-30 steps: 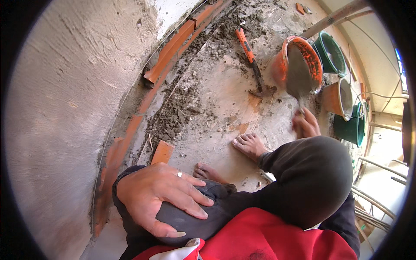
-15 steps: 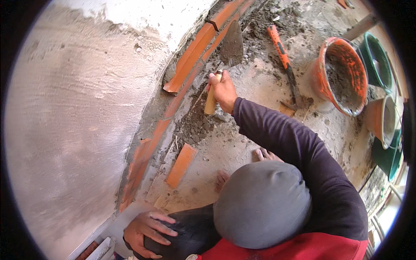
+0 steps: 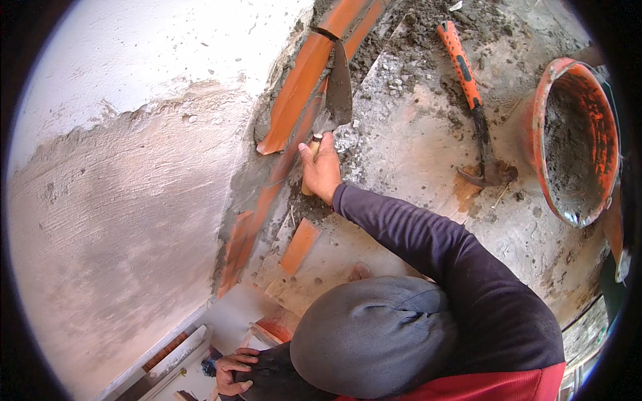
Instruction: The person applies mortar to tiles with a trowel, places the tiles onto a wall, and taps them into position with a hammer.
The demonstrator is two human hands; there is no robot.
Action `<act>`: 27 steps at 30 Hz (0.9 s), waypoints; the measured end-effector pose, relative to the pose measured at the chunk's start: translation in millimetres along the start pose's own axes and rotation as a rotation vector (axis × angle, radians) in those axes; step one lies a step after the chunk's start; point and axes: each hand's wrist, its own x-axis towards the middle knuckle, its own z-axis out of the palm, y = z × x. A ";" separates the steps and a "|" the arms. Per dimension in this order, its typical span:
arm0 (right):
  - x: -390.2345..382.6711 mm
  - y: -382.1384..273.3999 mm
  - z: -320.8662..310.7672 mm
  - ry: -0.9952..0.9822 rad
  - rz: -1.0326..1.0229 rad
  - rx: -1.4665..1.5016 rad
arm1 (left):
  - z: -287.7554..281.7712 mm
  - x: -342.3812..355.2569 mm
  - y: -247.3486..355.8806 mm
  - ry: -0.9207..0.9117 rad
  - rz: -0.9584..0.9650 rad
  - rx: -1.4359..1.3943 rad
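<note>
My right hand [image 3: 322, 168] grips the wooden handle of a trowel [image 3: 340, 97], its fingers closed round it. The trowel's mortar-smeared, pointed blade is turned partly edge-on beside the upper orange tile strip [image 3: 301, 87], close to a dark joint. I cannot tell whether it touches the tile. That strip runs along the wall's foot, with a lower row beside it. Low in view, my left hand [image 3: 234, 369] rests on a dark-clad knee [image 3: 273, 373], holding nothing, fingers slightly apart. A loose piece of orange tile [image 3: 300, 246] lies on the floor below the trowel's handle.
A partly plastered wall [image 3: 134, 200] rises at left. At right are an orange-handled pick hammer [image 3: 461, 63] on the floor and an orange bucket [image 3: 535, 137] of grey mortar. Crumbled mortar [image 3: 491, 33] lies beyond. A rounded grey cloth shape [image 3: 371, 334] blocks the lower middle.
The trowel has moved from over the rubble toward the tile strip, its blade turning more edge-on. My left hand stays on the knee. The whole view has shifted, and the bucket appears farther right.
</note>
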 end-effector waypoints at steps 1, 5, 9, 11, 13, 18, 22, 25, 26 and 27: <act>-2.0 4.6 4.1 0.025 -0.027 -0.024 | 2.8 -4.2 1.0 0.029 -0.012 -0.009; -15.1 11.8 14.4 -0.020 -0.007 0.070 | 9.7 -20.0 1.2 0.087 -0.049 -0.038; -32.8 21.4 32.8 -0.038 0.024 0.068 | 27.1 -26.3 7.7 0.216 -0.088 -0.056; -40.6 26.4 43.5 -0.036 0.029 0.097 | 34.9 -26.3 11.3 0.260 -0.101 -0.062; -48.2 30.7 48.7 -0.061 0.060 0.102 | 40.8 -26.4 13.7 0.299 -0.105 -0.073; -73.4 42.6 57.2 -0.131 0.064 0.157 | 41.7 -31.1 12.6 0.316 -0.117 -0.120; -99.9 64.0 54.6 -0.240 0.114 0.311 | 42.7 -34.2 14.8 0.319 -0.147 -0.122; -97.1 66.3 48.3 -0.196 0.168 0.435 | 43.7 -39.3 10.8 0.311 -0.132 -0.158; -90.1 67.5 46.6 -0.183 0.166 0.395 | 42.7 -42.8 8.4 0.310 -0.136 -0.167; -82.8 68.8 45.3 -0.169 0.164 0.355 | 41.5 -47.6 5.9 0.309 -0.139 -0.176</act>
